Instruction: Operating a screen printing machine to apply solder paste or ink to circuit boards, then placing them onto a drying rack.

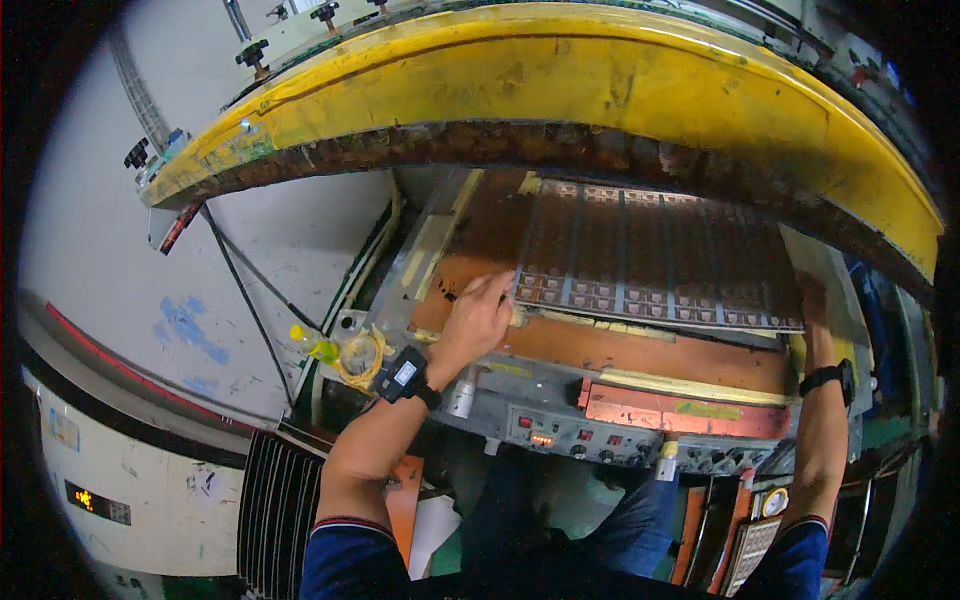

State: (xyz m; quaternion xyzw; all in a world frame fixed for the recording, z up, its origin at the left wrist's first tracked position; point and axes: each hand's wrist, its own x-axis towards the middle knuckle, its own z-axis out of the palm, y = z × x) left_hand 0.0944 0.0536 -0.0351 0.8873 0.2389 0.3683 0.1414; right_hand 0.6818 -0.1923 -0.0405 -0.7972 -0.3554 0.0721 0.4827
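A large dark brown circuit board panel (665, 255), patterned with rows of small pale rectangles, lies over the copper-coloured bed of the machine. My left hand (478, 315) is closed on its near left corner, fingers bent at the edge. At the panel's right edge is my right hand (814, 300), its fingers closed there in shadow and hard to make out. The bed (470, 275) shows around the panel, with strips of yellow tape along its borders.
A yellow-covered frame (560, 75) arches above the bed, close over my hands. Along the machine's front run a control panel (570, 440) and a reddish copper bar (685, 408). A tape roll (362, 358) and yellow-capped bottle (322, 347) stand left. Below left is a black slotted rack (275, 520).
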